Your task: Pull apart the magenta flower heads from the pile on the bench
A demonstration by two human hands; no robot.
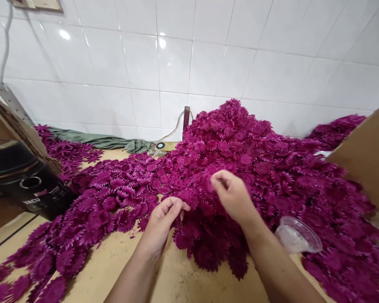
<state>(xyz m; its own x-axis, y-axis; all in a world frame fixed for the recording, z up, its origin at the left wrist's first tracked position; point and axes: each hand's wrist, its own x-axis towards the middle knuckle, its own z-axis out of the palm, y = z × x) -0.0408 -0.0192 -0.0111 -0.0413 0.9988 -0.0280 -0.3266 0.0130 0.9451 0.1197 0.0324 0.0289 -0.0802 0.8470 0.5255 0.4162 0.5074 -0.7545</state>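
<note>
A large heap of magenta artificial flower heads (pixel 240 143) with fringed petals fills the middle of the table. Over its front edge, my right hand (pixel 232 193) pinches a thin magenta artificial flower (pixel 207 184) at the fingertips; the flower is slightly blurred. Lower and to the left is my left hand (pixel 166 219), thumb and fingers pressed together close to the flowers. Whatever may be between those fingers is hidden. Beside my right forearm, a clear plastic cup (pixel 298 235) lies tilted among the flowers.
A black vacuum bottle (pixel 28 181) stands at the left by a cardboard box (pixel 15 122). Another cardboard box (pixel 366 160) borders the right side. Green cloth (pixel 97 139) lies along the white tiled wall (pixel 177 63). Flatter flower pieces (pixel 85 214) spread leftward over the tan tabletop (pixel 120 269).
</note>
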